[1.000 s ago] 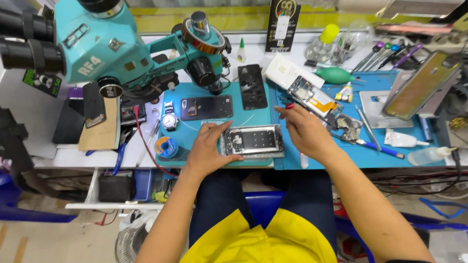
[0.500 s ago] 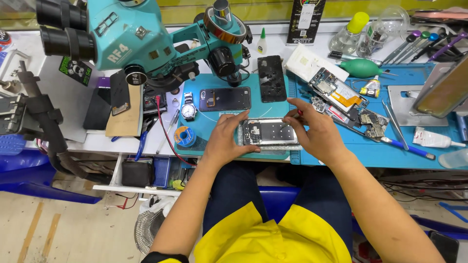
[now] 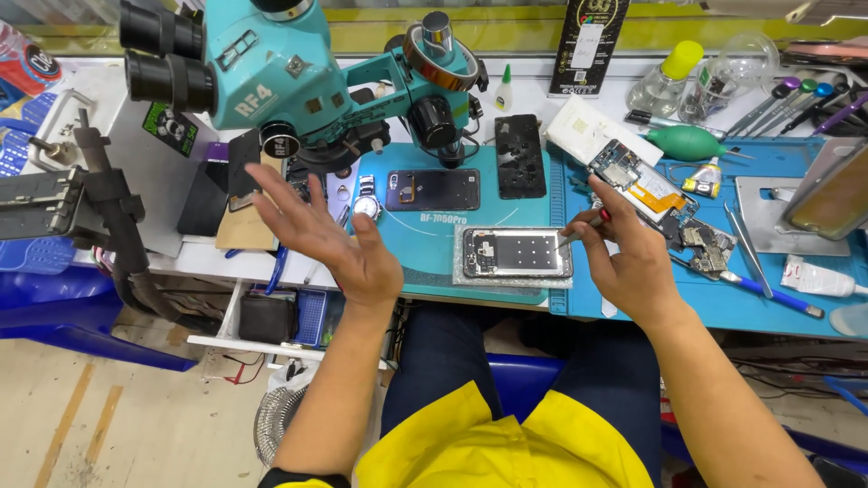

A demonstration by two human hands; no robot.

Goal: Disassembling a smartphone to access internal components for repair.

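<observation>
Teal matting (image 3: 434,262) covers the bench where we work, and on it lies the opened phone (image 3: 517,252), back cover off, its dark inner plate facing up, resting flat on a pale textured pad (image 3: 506,282) just in front of us. Our left hand (image 3: 330,237) hangs in the air to the left of the phone, clear of it, palm turned up and fingers spread wide, holding nothing. Our right hand (image 3: 624,248) sits just right of the phone, fingers pinched narrow around a thin tool (image 3: 579,231) with a red grip; its metal tip points toward the phone's right edge, though we cannot tell whether it touches. Behind the phone a second dark handset (image 3: 433,190) lies under the teal microscope (image 3: 298,81).
</observation>
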